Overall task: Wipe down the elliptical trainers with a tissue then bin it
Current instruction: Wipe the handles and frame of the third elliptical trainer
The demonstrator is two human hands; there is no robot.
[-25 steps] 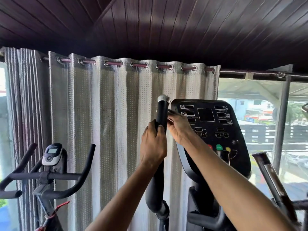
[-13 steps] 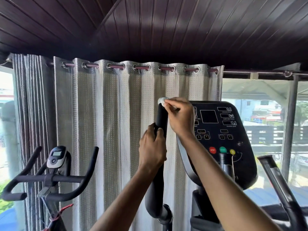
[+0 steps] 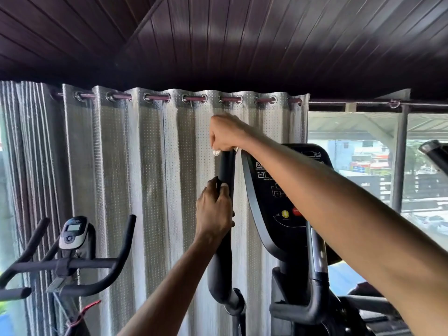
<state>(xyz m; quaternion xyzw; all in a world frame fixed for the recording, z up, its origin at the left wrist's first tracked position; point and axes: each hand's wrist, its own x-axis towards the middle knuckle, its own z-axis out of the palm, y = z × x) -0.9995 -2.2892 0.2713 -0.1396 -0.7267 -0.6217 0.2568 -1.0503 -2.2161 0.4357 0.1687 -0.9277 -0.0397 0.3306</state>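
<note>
The elliptical trainer's black left handlebar (image 3: 226, 170) stands upright in the middle of the view. My right hand (image 3: 224, 134) is closed over its top end, gripping a white tissue (image 3: 216, 153) of which only a small edge shows under the fingers. My left hand (image 3: 214, 209) grips the same bar lower down, fingers wrapped around it. The trainer's black console (image 3: 278, 190) with a yellow and a red button sits just right of the bar, partly hidden behind my right forearm.
An exercise bike with black handlebars and a small display (image 3: 72, 230) stands at the lower left. A grey eyelet curtain (image 3: 145, 178) hangs behind the machines. The trainer's right handlebar (image 3: 434, 151) shows at the far right before a window.
My right hand has climbed from the side of the bar to cover its top end with the tissue. My left hand keeps its grip lower on the bar.
</note>
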